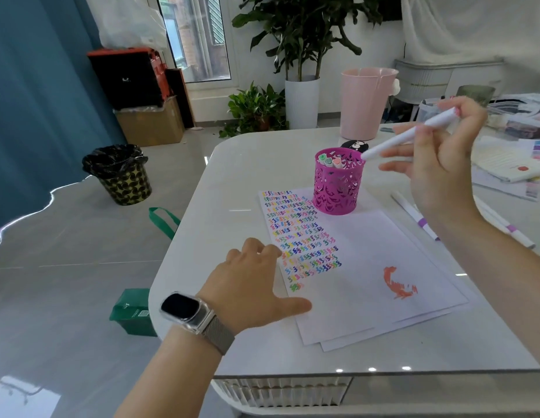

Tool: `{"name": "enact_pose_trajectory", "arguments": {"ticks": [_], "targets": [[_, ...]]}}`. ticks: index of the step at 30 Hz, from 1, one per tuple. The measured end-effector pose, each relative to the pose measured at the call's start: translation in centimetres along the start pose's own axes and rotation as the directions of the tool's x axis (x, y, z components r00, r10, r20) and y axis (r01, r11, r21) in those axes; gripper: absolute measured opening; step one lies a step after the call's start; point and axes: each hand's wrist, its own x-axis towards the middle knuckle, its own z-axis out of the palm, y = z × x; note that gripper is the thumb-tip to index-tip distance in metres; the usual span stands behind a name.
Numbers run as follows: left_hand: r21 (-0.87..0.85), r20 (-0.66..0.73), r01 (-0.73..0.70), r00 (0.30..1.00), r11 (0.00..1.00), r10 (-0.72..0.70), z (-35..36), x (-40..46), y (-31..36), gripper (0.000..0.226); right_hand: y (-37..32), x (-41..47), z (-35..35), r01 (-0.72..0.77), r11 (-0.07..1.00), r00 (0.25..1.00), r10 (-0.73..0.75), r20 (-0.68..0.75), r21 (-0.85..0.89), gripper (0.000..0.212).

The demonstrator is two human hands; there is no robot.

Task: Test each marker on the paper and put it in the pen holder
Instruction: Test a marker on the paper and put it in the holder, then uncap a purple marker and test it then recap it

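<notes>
The pink pen holder (336,181) sits on the table right at the top edge of the paper (368,260), and it's got three capped markers (329,160) standing in it, caps in green, mint and a peachy pink. The right hand (440,164) is up in the air just right of the holder, pinching a white marker (410,135) between thumb and fingers, the other fingers loosely spread. The marker is tilted, its lower end hanging just above the holder's rim.

The left hand (256,285), with a smartwatch (187,310) on the wrist, lies flat on the left edge of the paper, fingers relaxed, holding nothing. The sheet is covered on its left side with rows of little multicoloured squiggles, plus one bigger orange scribble (398,283) lower right. There's another sheet or two stacked under it.

Two more white markers with purple bands (419,217) lie on the table right of the paper. The table (232,176) is glossy white with rounded corners. Further back on it: a pink bucket (366,102) and some papers and clutter at far right.

On the floor, a bin with a black bag (119,173), a green bag (133,312), a cardboard box (151,122), potted plants (256,107) and a blue curtain (36,101).
</notes>
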Motion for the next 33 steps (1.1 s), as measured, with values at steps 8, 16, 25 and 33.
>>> {"name": "enact_pose_trajectory", "arguments": {"ticks": [8, 16, 25, 33], "targets": [[0.054, 0.043, -0.011, 0.999, 0.998, 0.009, 0.6, 0.2, -0.3, 0.094, 3.2, 0.5, 2.1, 0.023, 0.944, 0.969, 0.060, 0.238, -0.329, 0.021], [0.044, 0.027, -0.022, 0.999, 0.999, 0.021, 0.7, 0.3, -0.5, 0.095, 4.4, 0.5, 3.2, 0.010, 0.841, 0.900, 0.229, 0.371, -0.542, 0.032], [0.025, 0.054, -0.020, 0.998, 0.999, 0.019, 0.8, 0.0, -0.2, 0.091, 2.3, 0.3, -4.7, -0.249, 0.703, 0.917, 0.391, 0.071, -0.666, 0.019], [0.006, 0.073, -0.003, 0.997, 1.000, 0.002, 0.9, -0.4, 0.3, 0.086, 3.9, -3.1, -7.9, -0.222, 0.437, 0.806, 0.585, 0.088, -0.871, 0.017]]}}
